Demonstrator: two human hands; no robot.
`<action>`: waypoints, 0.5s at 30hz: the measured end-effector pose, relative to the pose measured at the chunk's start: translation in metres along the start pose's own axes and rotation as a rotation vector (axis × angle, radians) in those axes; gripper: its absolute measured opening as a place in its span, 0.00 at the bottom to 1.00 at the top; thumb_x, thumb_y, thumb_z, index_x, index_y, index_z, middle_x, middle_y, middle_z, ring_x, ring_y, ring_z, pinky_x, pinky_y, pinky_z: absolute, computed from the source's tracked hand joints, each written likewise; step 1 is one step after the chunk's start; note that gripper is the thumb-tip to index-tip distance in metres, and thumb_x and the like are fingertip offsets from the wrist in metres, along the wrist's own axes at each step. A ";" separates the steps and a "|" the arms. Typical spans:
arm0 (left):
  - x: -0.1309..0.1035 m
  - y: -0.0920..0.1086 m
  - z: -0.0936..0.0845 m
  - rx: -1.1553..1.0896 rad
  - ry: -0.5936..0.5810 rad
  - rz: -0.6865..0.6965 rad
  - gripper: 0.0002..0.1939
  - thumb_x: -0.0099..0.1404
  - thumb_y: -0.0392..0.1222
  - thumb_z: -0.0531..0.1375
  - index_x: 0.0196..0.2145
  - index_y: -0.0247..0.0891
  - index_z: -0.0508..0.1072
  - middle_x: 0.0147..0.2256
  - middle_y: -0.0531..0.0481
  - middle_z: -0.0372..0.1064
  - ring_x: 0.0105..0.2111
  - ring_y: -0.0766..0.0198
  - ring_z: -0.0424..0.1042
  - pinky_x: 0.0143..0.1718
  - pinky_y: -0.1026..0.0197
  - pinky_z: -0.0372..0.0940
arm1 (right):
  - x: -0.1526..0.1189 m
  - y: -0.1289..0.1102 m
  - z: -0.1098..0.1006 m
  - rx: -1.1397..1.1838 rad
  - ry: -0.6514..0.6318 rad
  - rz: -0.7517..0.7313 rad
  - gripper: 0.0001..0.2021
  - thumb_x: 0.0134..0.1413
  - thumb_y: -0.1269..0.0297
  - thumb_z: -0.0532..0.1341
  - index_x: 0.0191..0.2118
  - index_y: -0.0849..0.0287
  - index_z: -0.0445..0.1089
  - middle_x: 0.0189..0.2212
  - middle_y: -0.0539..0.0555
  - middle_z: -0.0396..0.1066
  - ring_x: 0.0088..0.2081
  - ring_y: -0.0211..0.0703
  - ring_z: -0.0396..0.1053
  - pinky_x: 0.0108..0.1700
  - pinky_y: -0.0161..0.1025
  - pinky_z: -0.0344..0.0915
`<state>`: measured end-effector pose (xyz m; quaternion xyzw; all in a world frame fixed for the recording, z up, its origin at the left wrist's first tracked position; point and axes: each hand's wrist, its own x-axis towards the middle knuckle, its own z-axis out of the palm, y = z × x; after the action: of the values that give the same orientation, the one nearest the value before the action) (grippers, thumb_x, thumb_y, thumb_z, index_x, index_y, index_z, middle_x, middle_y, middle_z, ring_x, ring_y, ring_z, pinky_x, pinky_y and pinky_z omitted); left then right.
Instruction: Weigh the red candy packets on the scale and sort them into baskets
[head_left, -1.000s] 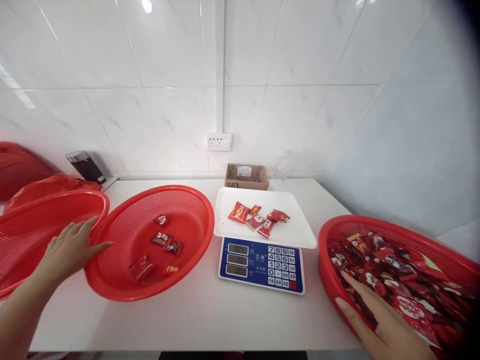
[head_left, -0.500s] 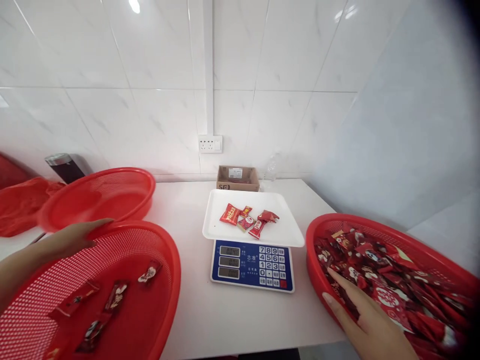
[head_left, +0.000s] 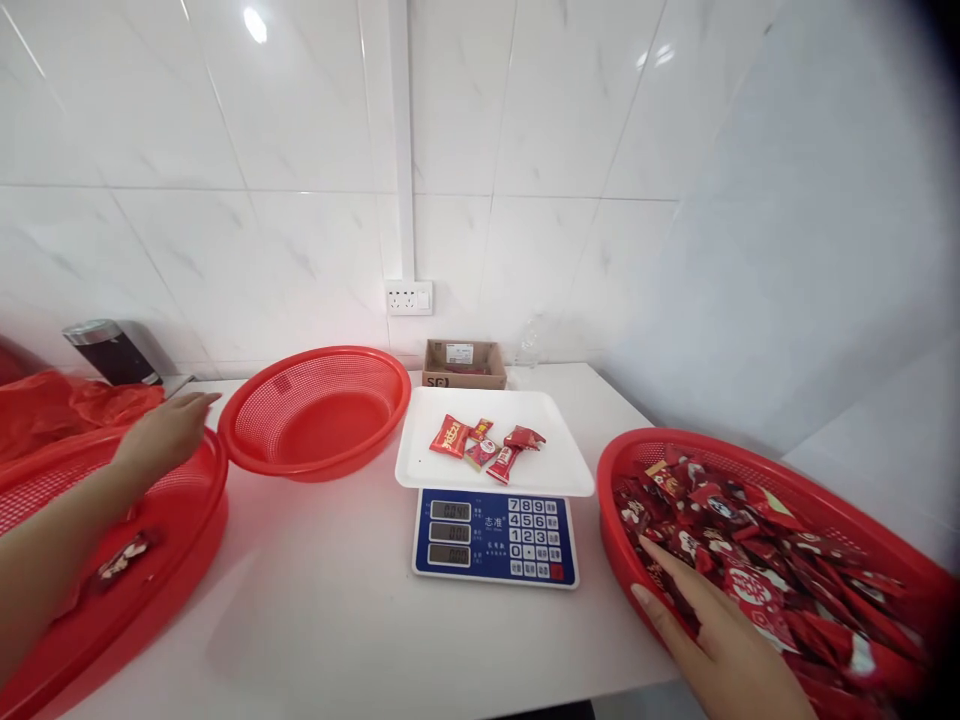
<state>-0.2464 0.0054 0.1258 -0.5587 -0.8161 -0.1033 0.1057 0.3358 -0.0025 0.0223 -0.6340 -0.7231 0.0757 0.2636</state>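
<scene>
1. The table [head_left: 360, 640] is white.
2. By its back edge, the middle basket [head_left: 337, 425] is bright red with tiny dotty holes.
3. Toward the left edge, the left basket [head_left: 180, 545] is red and dotty too.
4. By the right edge, the right basket [head_left: 610, 470] is red, and its sweets [head_left: 750, 590] are dark red with white and gold bits.
5. The scale [head_left: 491, 545] is blue with a white rim, white keys and one red key.
6. Its tray [head_left: 559, 460] is white.
</scene>
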 end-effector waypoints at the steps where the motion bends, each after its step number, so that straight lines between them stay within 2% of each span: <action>1: -0.001 0.019 0.000 -0.059 -0.063 0.016 0.25 0.68 0.44 0.40 0.56 0.29 0.61 0.56 0.42 0.61 0.54 0.53 0.62 0.53 0.52 0.56 | 0.000 0.000 0.000 -0.003 0.002 0.000 0.25 0.55 0.48 0.50 0.53 0.57 0.64 0.53 0.58 0.67 0.54 0.52 0.65 0.51 0.50 0.66; 3: -0.007 0.057 0.001 -0.226 -0.246 0.168 0.30 0.68 0.53 0.40 0.60 0.31 0.55 0.58 0.44 0.59 0.57 0.54 0.58 0.56 0.55 0.53 | 0.001 -0.001 0.000 -0.010 0.005 0.007 0.25 0.55 0.49 0.51 0.53 0.57 0.65 0.53 0.58 0.67 0.54 0.52 0.65 0.51 0.50 0.66; 4: -0.012 0.075 0.002 -0.309 -0.389 0.270 0.31 0.67 0.56 0.42 0.62 0.35 0.52 0.59 0.46 0.58 0.57 0.55 0.58 0.56 0.57 0.53 | 0.001 -0.002 0.000 -0.011 0.005 0.012 0.25 0.55 0.49 0.51 0.53 0.57 0.65 0.53 0.57 0.67 0.53 0.52 0.65 0.51 0.49 0.66; 5: -0.017 0.090 0.005 -0.354 -0.528 0.313 0.33 0.65 0.59 0.43 0.62 0.41 0.50 0.60 0.49 0.56 0.57 0.55 0.58 0.56 0.57 0.53 | 0.001 -0.002 0.000 -0.009 0.004 0.016 0.25 0.55 0.49 0.51 0.53 0.57 0.65 0.53 0.57 0.67 0.53 0.51 0.65 0.51 0.49 0.67; 7: -0.024 0.110 0.012 -0.399 -0.696 0.333 0.34 0.63 0.63 0.44 0.62 0.48 0.49 0.61 0.52 0.53 0.59 0.55 0.56 0.56 0.55 0.54 | 0.001 -0.003 -0.001 -0.009 -0.005 0.028 0.25 0.55 0.49 0.51 0.53 0.56 0.65 0.53 0.57 0.67 0.53 0.51 0.65 0.51 0.48 0.67; 9: -0.025 0.123 0.019 -0.398 -0.713 0.306 0.36 0.62 0.65 0.43 0.63 0.48 0.48 0.62 0.50 0.50 0.60 0.53 0.53 0.56 0.52 0.53 | 0.001 -0.003 -0.001 -0.013 -0.026 0.042 0.25 0.55 0.49 0.50 0.54 0.56 0.64 0.54 0.56 0.66 0.54 0.50 0.64 0.51 0.48 0.67; 11: -0.020 0.136 0.023 -0.380 -0.638 0.314 0.39 0.61 0.66 0.42 0.64 0.45 0.45 0.64 0.47 0.45 0.62 0.51 0.48 0.58 0.49 0.50 | 0.001 -0.004 -0.002 -0.018 -0.043 0.050 0.25 0.56 0.49 0.49 0.54 0.57 0.64 0.54 0.56 0.66 0.55 0.50 0.64 0.52 0.48 0.66; 13: -0.013 0.156 0.027 -0.362 -0.539 0.386 0.40 0.61 0.66 0.42 0.64 0.43 0.43 0.65 0.45 0.40 0.63 0.50 0.44 0.59 0.48 0.48 | 0.001 -0.005 -0.002 -0.021 -0.047 0.051 0.25 0.56 0.49 0.50 0.54 0.57 0.64 0.54 0.56 0.66 0.55 0.50 0.64 0.52 0.47 0.66; 15: -0.009 0.185 0.031 -0.350 -0.459 0.524 0.40 0.61 0.66 0.42 0.64 0.42 0.44 0.66 0.44 0.36 0.64 0.51 0.40 0.61 0.48 0.46 | 0.002 -0.006 -0.001 -0.026 -0.039 0.050 0.25 0.56 0.50 0.50 0.54 0.57 0.64 0.54 0.57 0.66 0.54 0.50 0.64 0.51 0.47 0.66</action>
<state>-0.0719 0.0722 0.1027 -0.7665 -0.6181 -0.0828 -0.1535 0.3310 -0.0020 0.0267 -0.6535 -0.7131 0.0853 0.2392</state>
